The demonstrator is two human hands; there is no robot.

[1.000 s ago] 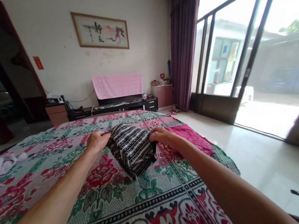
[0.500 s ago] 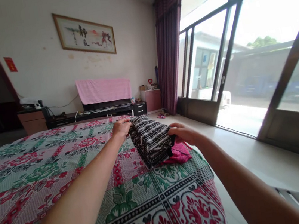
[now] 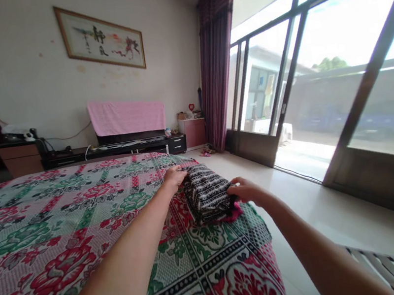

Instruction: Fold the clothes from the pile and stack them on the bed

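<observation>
A folded black-and-white striped knit garment (image 3: 209,193) rests near the right edge of a bed with a flowered cover (image 3: 118,219). My left hand (image 3: 175,177) is closed on its far left corner. At the garment's right side, my right hand (image 3: 243,191) pinches the edge between thumb and fingers. Beneath the knit, a bit of bright pink cloth (image 3: 235,212) peeks out at the right; most of it is covered.
To the right lie a pale tiled floor (image 3: 297,211) and tall sliding glass doors (image 3: 285,93). A slatted stool or rack (image 3: 384,267) stands at lower right. Against the far wall, a pink towel (image 3: 127,116) drapes over a screen on a low black cabinet (image 3: 177,144).
The garment has come down onto the pink cloth and covers more of it, looking flatter and more compact. Both hands moved down with it. The view has shifted slightly right.
</observation>
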